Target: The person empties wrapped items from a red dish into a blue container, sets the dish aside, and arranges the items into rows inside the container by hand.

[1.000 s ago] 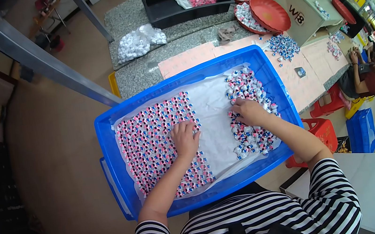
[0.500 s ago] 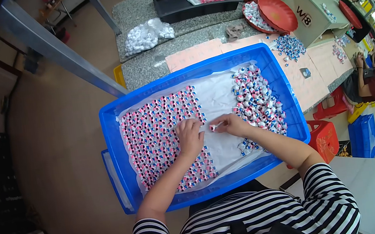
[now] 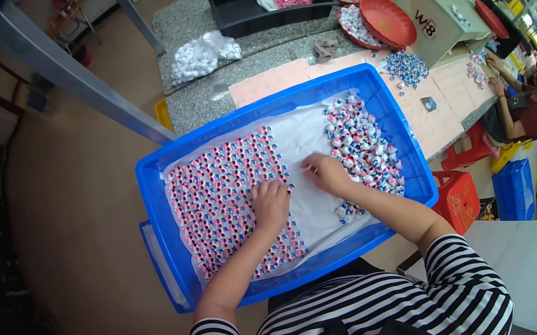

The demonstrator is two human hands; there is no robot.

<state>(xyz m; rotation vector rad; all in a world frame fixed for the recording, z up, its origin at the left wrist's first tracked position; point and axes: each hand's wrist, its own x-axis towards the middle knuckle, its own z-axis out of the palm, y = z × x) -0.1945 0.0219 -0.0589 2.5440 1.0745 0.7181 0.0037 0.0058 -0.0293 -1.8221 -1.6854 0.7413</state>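
Observation:
A blue plastic tub [image 3: 142, 184] lined with white sheet [image 3: 308, 136] lies in front of me. Its left part is covered by close rows of small pink, white and blue ball-like pieces [image 3: 218, 194]; a loose heap of similar pieces [image 3: 368, 147] fills the right side. My left hand [image 3: 272, 204] rests on the right edge of the rows, fingers stretched over them, with a piece beside its fingertips. Above the bare strip of sheet is my right hand [image 3: 325, 172], its fingertips bent and smeared by motion. Whether they hold a piece is not visible.
Behind the tub, a stone-topped table [image 3: 199, 102] carries a black tray [image 3: 222, 21], a bag of white pieces [image 3: 203, 55], red bowls [image 3: 388, 19] and a blue heap [image 3: 407, 68]. A metal post [image 3: 88, 83] rises at left. Red stools [image 3: 455, 197] and a seated person [image 3: 525, 110] are at right.
My right hand has moved slightly up, and the piece seen in its fingers is no longer visible there. My left hand has shifted a little down the row edge. The view has shifted slightly.

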